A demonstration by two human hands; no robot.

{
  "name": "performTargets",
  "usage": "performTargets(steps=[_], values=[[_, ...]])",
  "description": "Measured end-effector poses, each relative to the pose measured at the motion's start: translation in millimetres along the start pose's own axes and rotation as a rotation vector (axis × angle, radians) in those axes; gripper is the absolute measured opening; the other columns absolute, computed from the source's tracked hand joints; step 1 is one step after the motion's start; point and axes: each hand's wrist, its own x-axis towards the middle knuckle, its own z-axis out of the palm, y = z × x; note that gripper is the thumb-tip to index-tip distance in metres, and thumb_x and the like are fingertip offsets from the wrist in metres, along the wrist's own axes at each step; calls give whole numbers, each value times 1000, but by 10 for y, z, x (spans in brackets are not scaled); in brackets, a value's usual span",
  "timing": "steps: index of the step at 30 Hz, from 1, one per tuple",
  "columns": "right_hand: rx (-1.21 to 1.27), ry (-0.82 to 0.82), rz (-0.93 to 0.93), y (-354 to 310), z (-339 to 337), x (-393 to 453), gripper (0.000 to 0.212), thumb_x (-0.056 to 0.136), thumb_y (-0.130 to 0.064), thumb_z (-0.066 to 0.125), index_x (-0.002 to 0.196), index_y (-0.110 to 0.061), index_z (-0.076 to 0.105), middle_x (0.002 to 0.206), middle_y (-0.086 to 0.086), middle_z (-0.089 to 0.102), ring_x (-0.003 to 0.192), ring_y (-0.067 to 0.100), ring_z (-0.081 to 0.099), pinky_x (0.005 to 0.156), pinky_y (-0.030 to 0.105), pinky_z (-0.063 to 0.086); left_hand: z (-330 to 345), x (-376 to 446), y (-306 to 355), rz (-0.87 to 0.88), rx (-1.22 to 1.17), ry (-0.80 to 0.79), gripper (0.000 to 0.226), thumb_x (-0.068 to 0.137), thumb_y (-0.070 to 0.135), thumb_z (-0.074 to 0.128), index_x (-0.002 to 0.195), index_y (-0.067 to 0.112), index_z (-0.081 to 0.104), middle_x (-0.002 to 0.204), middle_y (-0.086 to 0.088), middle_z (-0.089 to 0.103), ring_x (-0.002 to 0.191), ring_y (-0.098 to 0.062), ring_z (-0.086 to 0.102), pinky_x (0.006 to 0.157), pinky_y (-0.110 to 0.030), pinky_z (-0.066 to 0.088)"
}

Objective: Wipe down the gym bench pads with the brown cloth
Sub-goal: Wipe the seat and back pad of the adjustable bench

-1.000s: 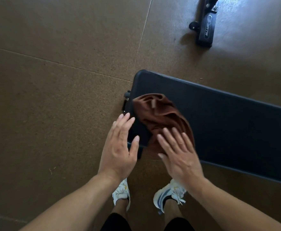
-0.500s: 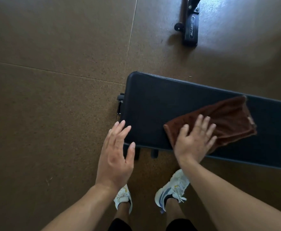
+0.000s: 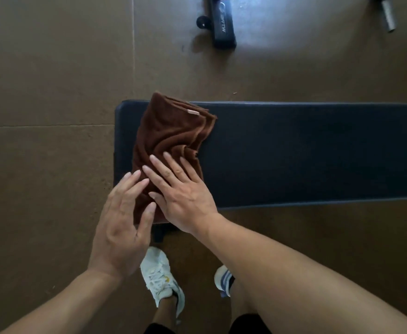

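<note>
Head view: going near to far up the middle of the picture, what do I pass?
White laced sneaker → right hand pressed flat on the cloth → crumpled brown cloth on the black padded bench → brown speckled floor → black wheeled equipment base.

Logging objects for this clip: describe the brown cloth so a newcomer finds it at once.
Find the long dark bench pad crossing the brown floor. At its left end, under the right hand, lies the brown cloth: crumpled, rust-coloured, the only fabric there.
</note>
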Motion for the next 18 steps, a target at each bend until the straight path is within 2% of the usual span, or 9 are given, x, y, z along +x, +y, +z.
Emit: performTargets(steps=[4, 7, 10, 14, 18], values=[[21, -4, 134, 467, -74, -405, 58, 113, -49, 24, 167, -29, 15, 176, -3, 4, 162, 17, -8, 131, 45, 3, 338, 197, 358, 11, 48, -78, 50, 104, 37, 47, 150, 18, 43, 161, 2, 35, 153, -9, 21, 121, -38, 22], [34, -10, 199, 927, -165, -731, 59, 112, -51, 22, 167, -30, 12, 176, -5, 1, 161, 15, -10, 131, 45, 3, 668, 332, 686, 63, 111, -167, 56, 100, 40, 47, 152, 19, 42, 164, 2, 30, 155, -8, 15, 122, -38, 19], [50, 3, 255, 1415, -262, -1022, 59, 112, -50, 24, 167, -31, 15, 176, -5, 3, 162, 15, -7, 131, 46, 5, 1017, 401, 979, 122, 184, -239, 57, 104, 47, 42, 154, 21, 39, 167, 3, 24, 156, -7, 7, 124, -42, 18], [30, 61, 353, 2038, -391, -1387, 58, 111, -50, 30, 166, -31, 22, 175, -5, 11, 162, 16, 2, 131, 47, 10, 1424, 455, 1323, 163, 263, -297, 67, 98, 54, 33, 156, 20, 37, 168, 2, 19, 157, -9, 2, 127, -44, 16], [47, 93, 487, 2646, -513, -1663, 58, 110, -53, 29, 165, -33, 22, 175, -7, 11, 162, 16, 1, 131, 44, 3, 1789, 641, 1670, 186, 344, -333, 69, 98, 55, 32, 157, 20, 33, 169, 0, 16, 157, -11, -2, 127, -43, 12]])
